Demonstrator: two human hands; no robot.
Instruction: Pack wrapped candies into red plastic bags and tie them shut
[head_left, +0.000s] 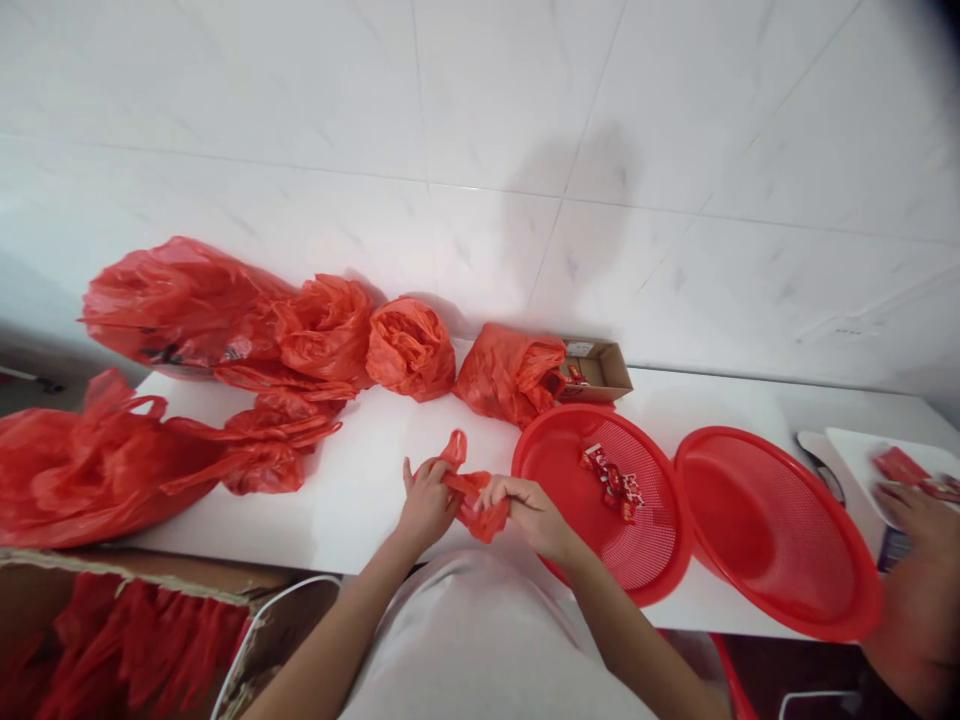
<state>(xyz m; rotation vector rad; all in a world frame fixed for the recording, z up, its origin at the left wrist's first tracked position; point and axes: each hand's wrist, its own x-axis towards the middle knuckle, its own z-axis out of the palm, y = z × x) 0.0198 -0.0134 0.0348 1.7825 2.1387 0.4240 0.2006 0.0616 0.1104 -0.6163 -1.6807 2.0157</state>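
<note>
Both my hands hold one small crumpled red plastic bag [471, 488] just above the near edge of the white table [360, 470]. My left hand [426, 500] grips its left side, fingers closed, and a corner of the bag sticks up above it. My right hand [526, 506] pinches the right side. Just right of my hands sits a red mesh basket [652, 560] with several small red wrapped candies [613, 482] in it.
A second red basket [776, 530] stands further right. Several stuffed red plastic bags [409, 345] line the wall, beside a small open cardboard box [600, 368]. A cardboard box of red bags [112, 630] sits at lower left. Another person's hand [919, 520] reaches in at the right edge.
</note>
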